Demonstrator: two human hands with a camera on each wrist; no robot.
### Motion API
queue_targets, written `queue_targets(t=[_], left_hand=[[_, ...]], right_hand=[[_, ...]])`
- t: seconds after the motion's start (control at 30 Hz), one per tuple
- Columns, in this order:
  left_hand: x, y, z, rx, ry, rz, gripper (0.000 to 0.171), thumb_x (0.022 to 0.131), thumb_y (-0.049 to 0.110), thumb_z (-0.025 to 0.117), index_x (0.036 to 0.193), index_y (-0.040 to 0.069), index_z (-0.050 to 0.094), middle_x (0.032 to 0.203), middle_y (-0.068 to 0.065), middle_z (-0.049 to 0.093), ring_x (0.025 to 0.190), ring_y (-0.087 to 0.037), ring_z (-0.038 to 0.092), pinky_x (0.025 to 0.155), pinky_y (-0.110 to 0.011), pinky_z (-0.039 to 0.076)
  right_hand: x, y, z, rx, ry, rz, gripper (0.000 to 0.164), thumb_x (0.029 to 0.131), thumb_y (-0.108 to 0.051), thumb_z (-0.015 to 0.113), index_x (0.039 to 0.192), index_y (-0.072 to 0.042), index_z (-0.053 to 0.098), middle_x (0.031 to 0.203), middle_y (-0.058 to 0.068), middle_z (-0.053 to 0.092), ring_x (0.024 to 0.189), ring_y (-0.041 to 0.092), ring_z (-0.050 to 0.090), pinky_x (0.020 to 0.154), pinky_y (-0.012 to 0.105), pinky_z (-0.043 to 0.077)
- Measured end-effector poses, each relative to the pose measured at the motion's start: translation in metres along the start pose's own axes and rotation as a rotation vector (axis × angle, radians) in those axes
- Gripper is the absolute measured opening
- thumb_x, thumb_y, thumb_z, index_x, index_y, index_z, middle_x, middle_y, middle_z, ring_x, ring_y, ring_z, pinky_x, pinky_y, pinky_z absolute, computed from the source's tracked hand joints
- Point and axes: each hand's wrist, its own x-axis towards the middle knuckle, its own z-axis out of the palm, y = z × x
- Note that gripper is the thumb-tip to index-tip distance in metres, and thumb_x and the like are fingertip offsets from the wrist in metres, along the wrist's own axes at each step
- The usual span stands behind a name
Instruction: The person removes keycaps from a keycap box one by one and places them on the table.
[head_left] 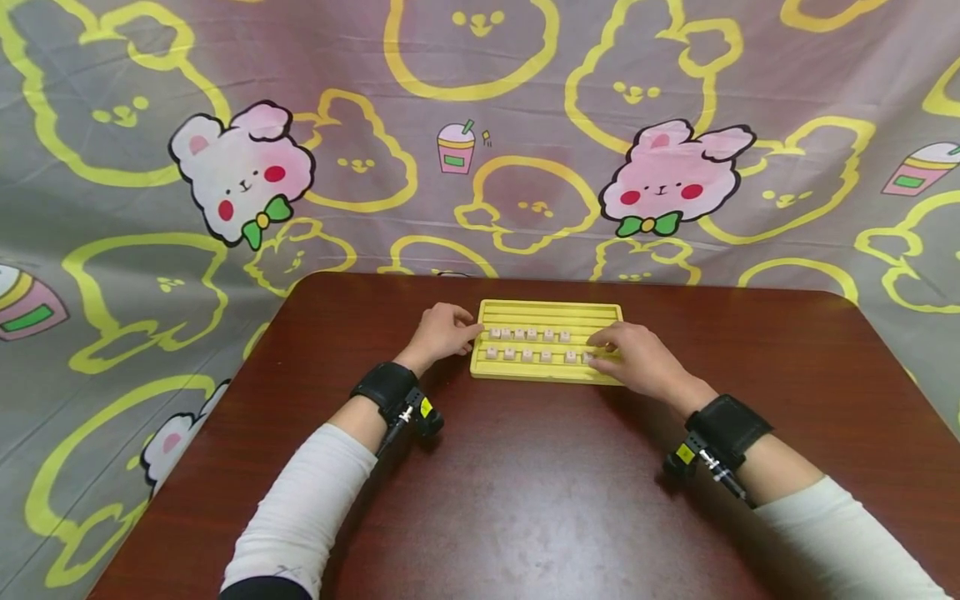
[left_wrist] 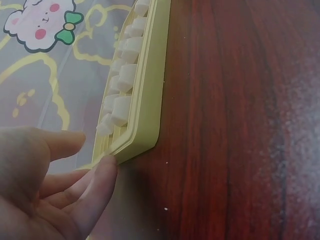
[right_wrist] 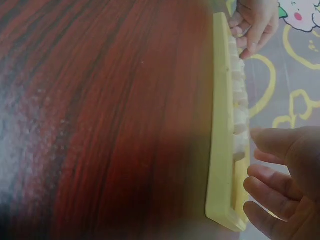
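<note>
Behind the bench: cartoon-print backdrop [head_left: 525, 125], hung right up at the far edge, probably to screen off the room. Bench [head_left: 570, 475] is dark wood-grain and gives the work a flat base. White sleeves [head_left: 303, 492] come in from both near corners, so the hands meet the work from either side and leave the middle in view of the head camera. Yellow tray [head_left: 547, 378] lies flat toward the far side of the bench, long side facing the person, between the two hands; reads as placed so both ends are in reach. Left hand [head_left: 441, 335] is at the tray's left end, fingers loose and released, one fingertip at the rim by the near corner; likely a light steady, not a grip. Right hand [head_left: 643, 358] is over the right end, fingers bent and spaced, tips right by the end block [head_left: 587, 357] of the near row. Can't tell if they pinch it or just sit beside it; likely there for fine positioning. Smallest: pale blocks [head_left: 527, 356], two rows along the tray's ridges, which presumably keep them in line. Near row reaches further right; far row bunches toward the left. Markings too small to read.
</note>
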Motion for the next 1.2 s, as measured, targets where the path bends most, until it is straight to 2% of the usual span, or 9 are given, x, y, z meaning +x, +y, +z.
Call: queue_targets(t=[0.33, 0.57, 0.87, 1.2], left_hand=[[0.005, -0.001, 0.002, 0.06, -0.008, -0.001, 0.03, 0.086, 0.014, 0.076, 0.109, -0.005, 0.07, 0.089, -0.016, 0.075, 0.059, -0.011, 0.068, 0.059, -0.025, 0.061], [0.006, -0.003, 0.001, 0.088, -0.007, -0.001, 0.03, 0.084, 0.015, 0.077, 0.107, -0.004, 0.071, 0.09, -0.015, 0.076, 0.057, -0.009, 0.068, 0.058, -0.019, 0.057], [0.005, 0.004, 0.002, 0.029, -0.018, -0.065, 0.029, 0.083, 0.012, 0.079, 0.107, -0.004, 0.071, 0.096, -0.02, 0.074, 0.063, -0.013, 0.071, 0.063, -0.026, 0.063], [0.007, 0.007, 0.002, 0.006, -0.029, -0.124, 0.028, 0.084, 0.009, 0.078, 0.107, -0.004, 0.071, 0.106, -0.021, 0.07, 0.068, -0.015, 0.071, 0.063, -0.024, 0.063]], right_hand=[[0.008, 0.001, 0.012, -0.024, 0.018, 0.026, 0.023, 0.091, -0.021, 0.073, 0.11, -0.007, 0.074, 0.102, 0.008, 0.071, 0.094, 0.023, 0.065, 0.082, 0.042, 0.058], [0.012, -0.001, 0.016, -0.027, 0.021, 0.032, 0.021, 0.089, -0.017, 0.074, 0.108, -0.009, 0.075, 0.101, 0.007, 0.072, 0.094, 0.021, 0.066, 0.082, 0.042, 0.058], [0.014, -0.002, 0.017, -0.034, 0.018, 0.03, 0.015, 0.088, -0.015, 0.075, 0.102, -0.01, 0.076, 0.099, 0.006, 0.073, 0.091, 0.02, 0.066, 0.08, 0.042, 0.058], [0.013, -0.001, 0.016, -0.038, 0.021, 0.021, 0.015, 0.089, -0.016, 0.075, 0.102, -0.01, 0.077, 0.099, 0.005, 0.074, 0.091, 0.019, 0.068, 0.08, 0.041, 0.059]])
